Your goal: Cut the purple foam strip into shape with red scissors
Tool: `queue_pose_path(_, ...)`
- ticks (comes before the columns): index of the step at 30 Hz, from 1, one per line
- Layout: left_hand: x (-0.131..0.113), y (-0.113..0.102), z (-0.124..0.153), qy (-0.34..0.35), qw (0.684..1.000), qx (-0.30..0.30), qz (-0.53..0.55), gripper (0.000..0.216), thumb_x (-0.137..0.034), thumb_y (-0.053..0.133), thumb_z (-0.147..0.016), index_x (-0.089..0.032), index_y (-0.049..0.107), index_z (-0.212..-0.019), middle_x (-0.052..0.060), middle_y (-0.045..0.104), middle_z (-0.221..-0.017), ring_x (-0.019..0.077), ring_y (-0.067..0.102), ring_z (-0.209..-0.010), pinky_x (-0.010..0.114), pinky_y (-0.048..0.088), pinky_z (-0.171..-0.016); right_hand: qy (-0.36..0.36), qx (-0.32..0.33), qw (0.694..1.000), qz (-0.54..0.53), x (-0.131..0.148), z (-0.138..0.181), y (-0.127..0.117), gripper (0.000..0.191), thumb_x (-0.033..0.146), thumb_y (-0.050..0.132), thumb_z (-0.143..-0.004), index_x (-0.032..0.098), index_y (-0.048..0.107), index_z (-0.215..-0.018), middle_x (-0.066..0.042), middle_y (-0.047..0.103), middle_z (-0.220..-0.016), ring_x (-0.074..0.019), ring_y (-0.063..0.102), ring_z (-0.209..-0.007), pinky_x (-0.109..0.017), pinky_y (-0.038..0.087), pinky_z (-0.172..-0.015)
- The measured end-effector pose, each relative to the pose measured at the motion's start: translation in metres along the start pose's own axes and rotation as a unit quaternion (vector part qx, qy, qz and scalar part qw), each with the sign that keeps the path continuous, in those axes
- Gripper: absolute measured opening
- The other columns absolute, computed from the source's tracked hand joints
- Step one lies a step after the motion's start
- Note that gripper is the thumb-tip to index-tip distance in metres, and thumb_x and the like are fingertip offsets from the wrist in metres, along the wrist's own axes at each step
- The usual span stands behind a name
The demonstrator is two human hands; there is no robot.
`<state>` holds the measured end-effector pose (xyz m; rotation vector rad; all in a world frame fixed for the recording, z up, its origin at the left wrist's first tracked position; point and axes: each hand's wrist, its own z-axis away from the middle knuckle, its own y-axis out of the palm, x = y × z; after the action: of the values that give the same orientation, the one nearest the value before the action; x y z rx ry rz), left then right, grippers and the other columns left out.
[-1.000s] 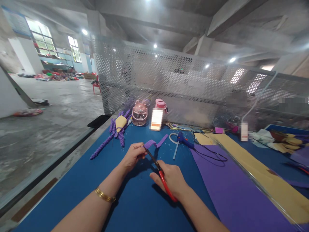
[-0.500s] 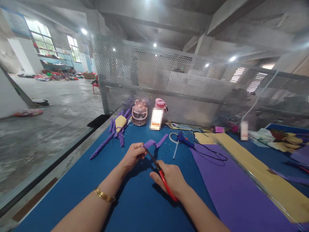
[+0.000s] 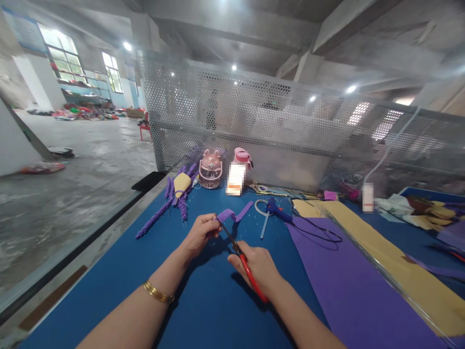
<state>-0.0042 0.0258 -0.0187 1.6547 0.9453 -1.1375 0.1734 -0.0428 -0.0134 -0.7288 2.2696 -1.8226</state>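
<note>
Pinched in the fingers of my left hand (image 3: 201, 234) is one end of a purple paper strip (image 3: 240, 214), whose free part curls away to the right. My right hand (image 3: 259, 266) grips the red handles of a pair of scissors (image 3: 250, 277). The blades point up and left, and their tips meet the strip right beside my left fingertips. Whether the blades have cut into the paper is too small to tell. Just beyond lies a blue hot glue gun (image 3: 279, 211) with a clear glue stick and a black cord.
Purple flower stems (image 3: 156, 222) with a yellow paper piece lie at the back left. A pink bottle (image 3: 210, 169) stands before a perforated metal screen (image 3: 290, 140). Large purple sheets (image 3: 348, 271) and yellow paper (image 3: 392, 257) cover the blue table's (image 3: 210, 305) right side.
My right thumb has moved slightly closer to the scissors' handle, with the handles drawn a little nearer together. My left hand and the strip are almost unchanged.
</note>
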Motion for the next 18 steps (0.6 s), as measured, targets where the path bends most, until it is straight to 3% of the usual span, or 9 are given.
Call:
queue_pose_path(8,-0.0018,-0.0017,0.0006,0.019,0.999,0.004,-0.035,0.022,-0.027,0.049,-0.075,-0.014,0.058,-0.06,0.0,0.051,-0.051,0.009,0.04,-0.047,0.023,0.027,-0.047,0.026,0.021,0.999,0.017,0.0032,-0.0011,-0.003,0.037,0.049,0.039,-0.092,0.018,0.058,-0.096,-0.004,0.07,-0.071,-0.0224,0.067,-0.064,-0.025,0.023,-0.05)
queue_pose_path(18,-0.0043,0.0021,-0.0006,0.01,0.998,-0.024,-0.055,0.018,-0.025,0.055,-0.07,-0.015,0.052,-0.055,-0.003,0.05,-0.048,0.0079,0.036,-0.045,0.022,0.023,-0.048,0.022,-0.01,0.999,0.024,-0.0015,-0.0006,0.0031,0.036,0.049,0.039,-0.091,0.018,0.058,-0.094,-0.004,0.069,-0.066,-0.0211,0.066,-0.059,-0.024,0.023,-0.049)
